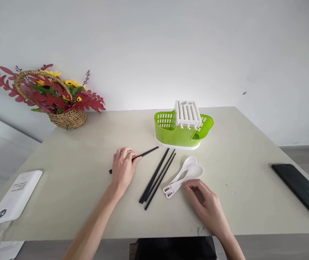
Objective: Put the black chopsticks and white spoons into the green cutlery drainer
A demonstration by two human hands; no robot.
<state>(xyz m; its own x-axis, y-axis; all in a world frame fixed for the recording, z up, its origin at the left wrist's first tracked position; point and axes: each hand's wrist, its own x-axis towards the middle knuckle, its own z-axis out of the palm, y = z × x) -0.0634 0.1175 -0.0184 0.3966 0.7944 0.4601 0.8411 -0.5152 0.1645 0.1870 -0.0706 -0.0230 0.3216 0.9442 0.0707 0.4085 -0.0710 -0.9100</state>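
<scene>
My left hand (123, 164) is closed around a black chopstick (150, 151), which sticks out on both sides of it near the tabletop; whether a second one lies under my palm is hidden. Several more black chopsticks (158, 178) lie side by side on the table to its right. Two white spoons (191, 172) overlap there, bowls facing up and away, with printed marks on their handle ends. My right hand (204, 202) rests beside the front spoon's handle, fingers curled in and nothing visible in them. Behind the chopsticks stands a green utensil basket (170, 135) with a white slotted top (188, 112).
At the back left is a woven basket (67, 119) of red leaves and yellow flowers. A white power bank (16, 196) with a cable lies on the left, a black phone (300, 189) at the right edge. The table (238, 144) meets a pale wall (154, 54).
</scene>
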